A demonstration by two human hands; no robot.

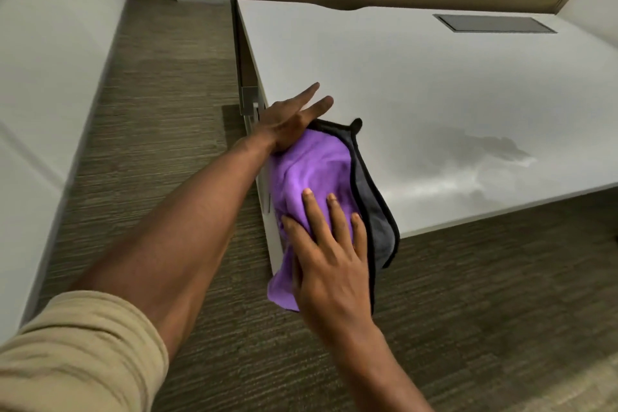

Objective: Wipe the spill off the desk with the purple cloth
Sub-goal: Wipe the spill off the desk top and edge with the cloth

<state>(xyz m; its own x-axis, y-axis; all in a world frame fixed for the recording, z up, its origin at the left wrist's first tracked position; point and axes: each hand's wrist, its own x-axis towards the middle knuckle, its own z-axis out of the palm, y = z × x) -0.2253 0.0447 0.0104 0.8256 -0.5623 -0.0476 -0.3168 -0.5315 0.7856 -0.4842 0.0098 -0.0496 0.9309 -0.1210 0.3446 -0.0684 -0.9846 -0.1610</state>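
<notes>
Both hands, left hand (291, 124) and right hand (329, 257), rest flat-fingered on the folded purple cloth (314, 167), grey-backed, black-edged, at the desk (401, 77) corner.

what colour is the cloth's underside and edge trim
Grey underside with black trim on the purple cloth, seen in the head view.

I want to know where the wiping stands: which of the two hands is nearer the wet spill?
The right hand, flat on the purple cloth at the desk's front corner; the left hand lies farther from the spill.
</notes>
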